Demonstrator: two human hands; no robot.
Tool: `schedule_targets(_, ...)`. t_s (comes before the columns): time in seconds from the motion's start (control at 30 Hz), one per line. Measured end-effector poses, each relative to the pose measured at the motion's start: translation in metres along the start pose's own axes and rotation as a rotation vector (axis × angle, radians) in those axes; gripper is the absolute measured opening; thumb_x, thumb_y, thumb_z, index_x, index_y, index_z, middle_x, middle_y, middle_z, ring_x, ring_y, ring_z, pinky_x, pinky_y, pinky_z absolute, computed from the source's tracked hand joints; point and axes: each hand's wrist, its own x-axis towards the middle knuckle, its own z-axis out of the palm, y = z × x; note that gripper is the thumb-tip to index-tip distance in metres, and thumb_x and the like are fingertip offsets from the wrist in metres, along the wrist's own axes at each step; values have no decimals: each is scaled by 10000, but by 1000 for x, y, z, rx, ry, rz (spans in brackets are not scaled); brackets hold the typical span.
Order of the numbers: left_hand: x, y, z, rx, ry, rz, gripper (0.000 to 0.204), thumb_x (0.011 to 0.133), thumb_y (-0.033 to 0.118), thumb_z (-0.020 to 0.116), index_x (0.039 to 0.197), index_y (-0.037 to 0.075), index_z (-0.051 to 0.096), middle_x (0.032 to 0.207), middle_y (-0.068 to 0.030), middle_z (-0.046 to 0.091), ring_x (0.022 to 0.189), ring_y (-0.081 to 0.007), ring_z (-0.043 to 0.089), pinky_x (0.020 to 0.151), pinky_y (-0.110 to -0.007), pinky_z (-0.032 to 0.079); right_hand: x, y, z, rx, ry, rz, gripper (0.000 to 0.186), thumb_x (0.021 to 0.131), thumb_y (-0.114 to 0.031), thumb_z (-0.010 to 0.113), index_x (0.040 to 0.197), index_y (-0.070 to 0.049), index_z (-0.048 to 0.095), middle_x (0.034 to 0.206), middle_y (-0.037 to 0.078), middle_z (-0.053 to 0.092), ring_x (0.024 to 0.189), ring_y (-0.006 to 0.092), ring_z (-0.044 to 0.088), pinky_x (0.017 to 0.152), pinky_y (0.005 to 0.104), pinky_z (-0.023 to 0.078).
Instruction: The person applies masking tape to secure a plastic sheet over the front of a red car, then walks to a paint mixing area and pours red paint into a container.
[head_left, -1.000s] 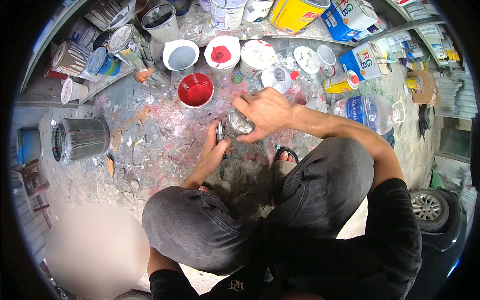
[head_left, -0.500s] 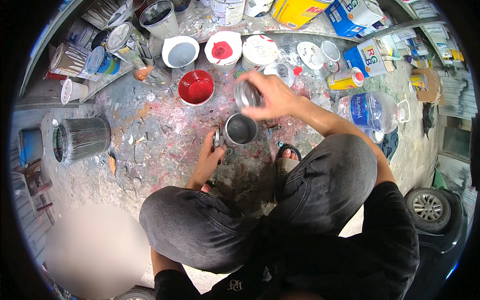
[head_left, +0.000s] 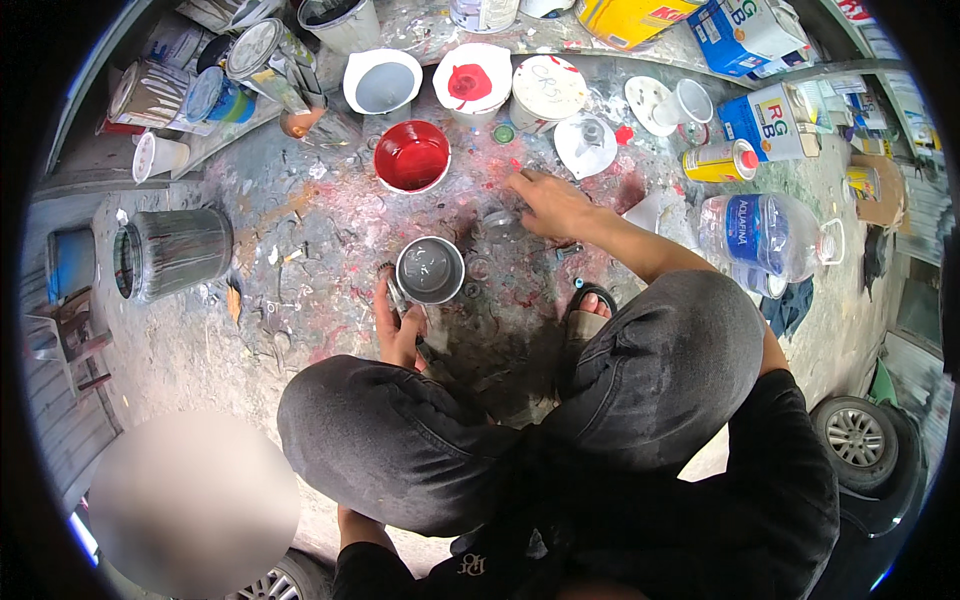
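Note:
My left hand (head_left: 399,325) is closed around the handle of what looks like a spray gun. Its round metal cup (head_left: 431,270) is uncovered, with grey paint inside. Farther right, my right hand (head_left: 550,207) is low over the stained floor, its fingers apart and apparently holding nothing. Beside its thumb lies a small, round, greyish see-through piece (head_left: 497,222), perhaps a lid; its kind is hard to make out. Beyond the cup stands a bucket with red paint inside (head_left: 412,157).
Behind are a tub of grey paint (head_left: 384,85), a red-stained white tub (head_left: 473,82) and a lidded white tub (head_left: 548,92). To the right are a yellow can (head_left: 720,162) and a large water bottle (head_left: 757,232). A dark metal pot (head_left: 180,255) lies at left.
My right hand has moved from above the cup to the right and down, letting go of the round grey piece it held. The cup and my left hand have shifted slightly left.

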Motion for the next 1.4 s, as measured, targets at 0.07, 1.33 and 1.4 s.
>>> schedule_targets(0.07,3,7,-4,-23,-19,3,688,886,47,544,1528,141,316,861,-6,564,678,-90,477,610,-248,390,-3,0,7,-58,19,-36,513,797,-116,669,1271,-54,485,1250,181,543,1170,371,558,955,460,501)
schedule_targets(1.33,43,2,-49,-145,200,193,646,934,43,546,1519,99,278,809,-40,551,644,-121,518,581,-265,424,-17,88,-19,1085,1177,489,231,886,-39,621,1110,-12,570,917,54,619,699,125,624,573,256,489)
schedule_targets(1.4,45,5,-50,-149,229,189,679,935,38,556,1538,119,256,775,-40,558,627,-123,517,590,-268,438,-10,63,-24,1060,1072,365,229,892,-47,632,1114,-24,579,919,38,621,696,104,616,603,245,488)
